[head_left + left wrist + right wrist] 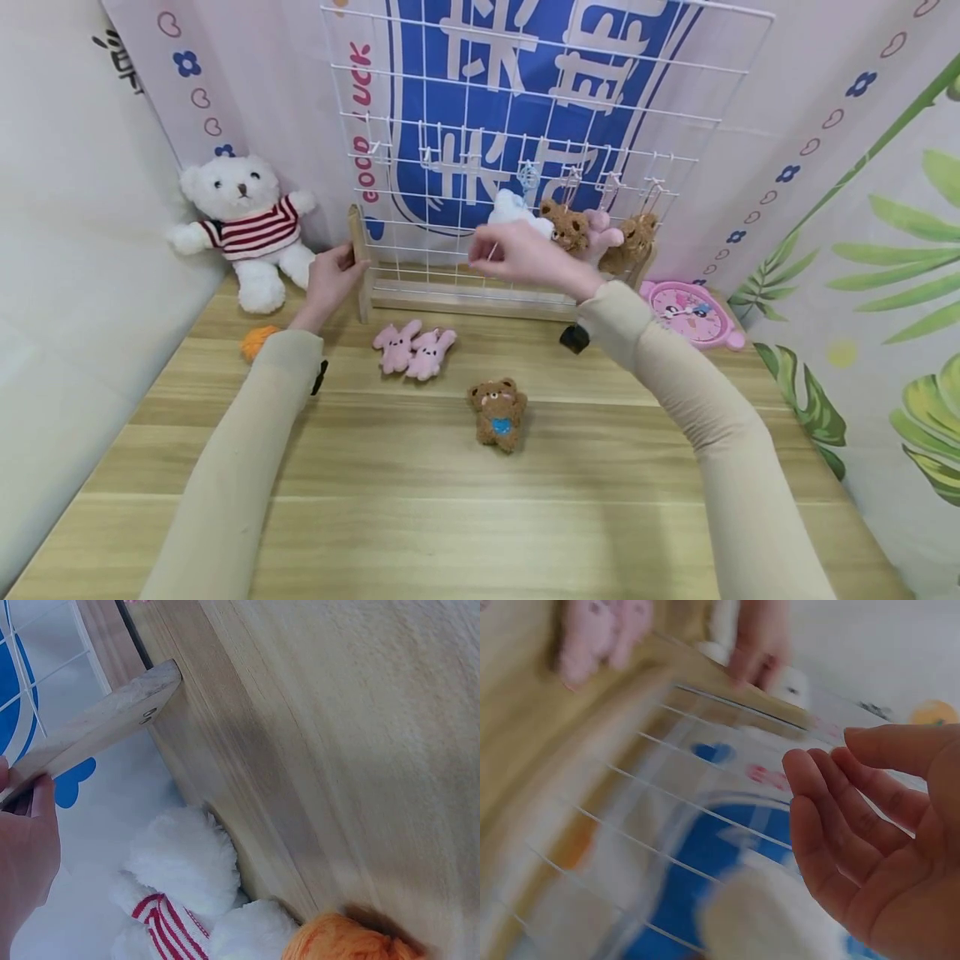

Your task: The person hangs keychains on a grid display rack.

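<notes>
White wire grid (517,133) stands upright on the wood-grain surface (450,525). My left hand (332,279) grips its pale wooden post (364,287); my right hand (517,254), fingers loosely bent and empty, hovers near a hanging white plush toy (513,207). Nearer me: two pink plush rabbits (396,346), one brown plush bear (498,415).

White teddy (244,223) in striped sweater (258,232), fluffy orange object (258,342), round pink clock (688,313)
</notes>
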`<state>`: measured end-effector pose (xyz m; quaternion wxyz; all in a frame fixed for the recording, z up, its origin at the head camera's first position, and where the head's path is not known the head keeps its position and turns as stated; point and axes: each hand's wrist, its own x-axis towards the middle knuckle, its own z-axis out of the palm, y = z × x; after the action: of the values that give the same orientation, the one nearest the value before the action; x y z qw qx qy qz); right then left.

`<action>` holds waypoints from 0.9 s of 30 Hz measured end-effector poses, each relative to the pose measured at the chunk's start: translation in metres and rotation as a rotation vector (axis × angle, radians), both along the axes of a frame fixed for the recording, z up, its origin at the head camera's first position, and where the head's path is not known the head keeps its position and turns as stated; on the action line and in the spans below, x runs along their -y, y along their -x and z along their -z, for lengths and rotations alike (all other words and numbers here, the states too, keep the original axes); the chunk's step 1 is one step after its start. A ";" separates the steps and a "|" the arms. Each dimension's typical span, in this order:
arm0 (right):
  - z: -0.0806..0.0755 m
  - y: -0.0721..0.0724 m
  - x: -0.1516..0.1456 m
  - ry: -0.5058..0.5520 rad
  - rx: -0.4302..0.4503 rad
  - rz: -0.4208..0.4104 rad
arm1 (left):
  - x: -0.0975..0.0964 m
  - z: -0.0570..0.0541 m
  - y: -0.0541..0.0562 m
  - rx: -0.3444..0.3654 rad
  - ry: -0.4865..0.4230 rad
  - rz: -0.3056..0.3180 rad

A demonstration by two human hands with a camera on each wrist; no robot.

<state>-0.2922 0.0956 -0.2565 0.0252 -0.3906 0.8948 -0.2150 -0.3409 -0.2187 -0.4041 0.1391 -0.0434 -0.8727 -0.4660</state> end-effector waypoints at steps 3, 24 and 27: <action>0.035 0.010 0.011 -0.055 0.071 -0.027 | 0.001 -0.002 -0.001 0.012 0.000 0.008; 0.146 0.056 0.069 -0.338 0.237 0.261 | 0.001 0.000 0.000 0.000 -0.036 0.019; 0.151 0.057 0.072 -0.334 0.240 0.279 | 0.002 0.000 -0.001 0.001 -0.036 0.018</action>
<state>-0.3496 0.0234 -0.4080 0.1657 -0.2254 0.9537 -0.1104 -0.3402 -0.2206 -0.4041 0.1353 -0.0488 -0.8638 -0.4830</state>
